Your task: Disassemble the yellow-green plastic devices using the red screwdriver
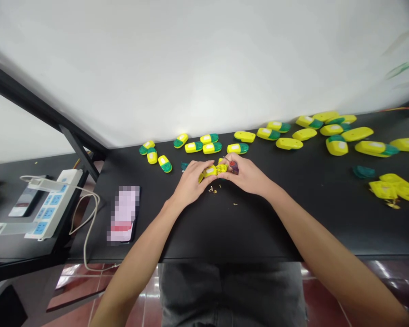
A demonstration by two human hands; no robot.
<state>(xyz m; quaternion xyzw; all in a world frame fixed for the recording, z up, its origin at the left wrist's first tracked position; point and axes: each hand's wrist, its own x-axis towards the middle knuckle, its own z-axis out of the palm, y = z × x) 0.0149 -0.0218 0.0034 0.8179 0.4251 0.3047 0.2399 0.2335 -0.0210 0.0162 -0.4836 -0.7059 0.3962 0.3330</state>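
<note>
My left hand (191, 180) and my right hand (244, 174) meet above the black table (197, 231), both closed around a small yellow plastic part (211, 171). The hands hide much of that part. My right hand also holds a small screwdriver with a red and dark handle (233, 164), its thin shaft pointing up and left. Several tiny brass screws (212, 190) lie on the tabletop just below my hands. Rows of yellow and green plastic shells (209, 139) lie just beyond my fingers.
More yellow casings (375, 147) and flat yellow pieces (395, 188) lie to the right. A phone with a blurred screen (124, 213) lies left of my hands. Farther left, a white power strip (51, 204) and its cable sit on a lower surface. A white wall (191, 68) rises behind the table.
</note>
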